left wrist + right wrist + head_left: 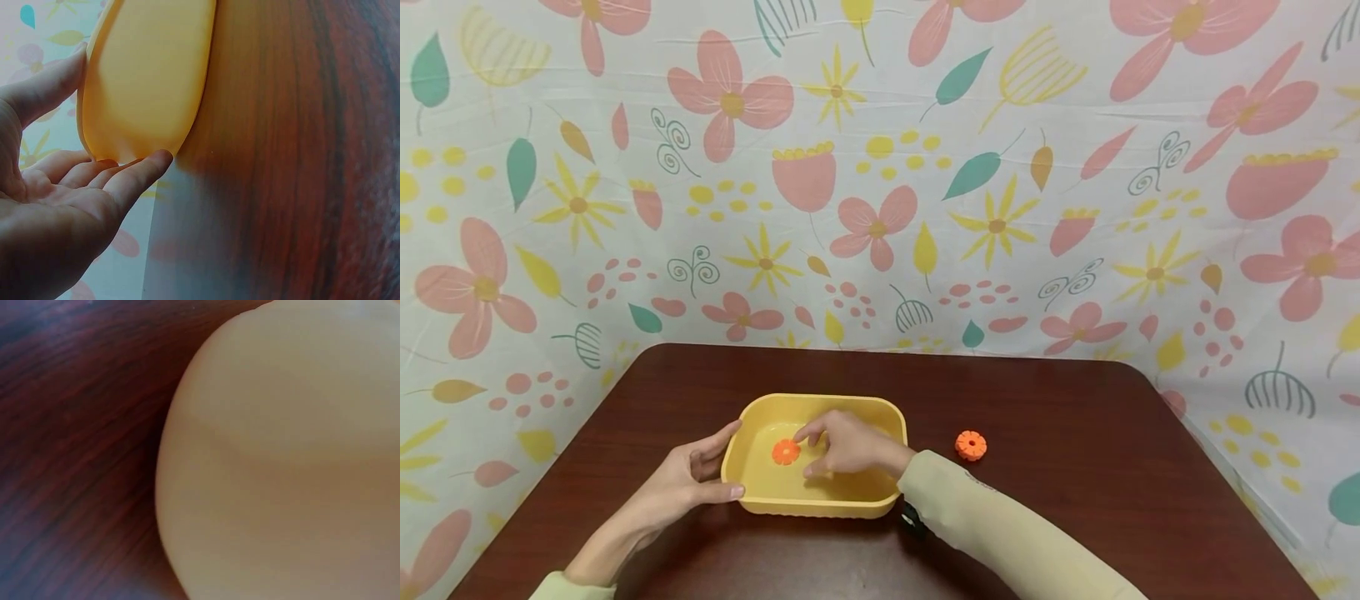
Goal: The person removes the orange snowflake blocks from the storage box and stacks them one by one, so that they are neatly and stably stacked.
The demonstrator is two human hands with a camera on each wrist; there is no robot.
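A yellow plastic basin [820, 505] stands on the dark table in the head view. My left hand [681, 479] grips its left end, thumb at the near corner and fingers at the far one. The left wrist view shows the hand [69, 194] spanning the rounded end of the basin [150, 75]. My right hand [850, 443] reaches inside, its index fingertip at an orange notched, flower-shaped disc [786, 452] on the basin floor. Its thumb stays apart from the disc. In the right wrist view the basin wall [281, 506] fills most of the picture, and the hand is out of sight.
Right of the basin lie orange notched discs [972, 445], seemingly stacked. A black object [913, 518], partly hidden, shows under the right sleeve [985, 517]. The brown table [1075, 433] ends at a floral cloth [880, 208] behind.
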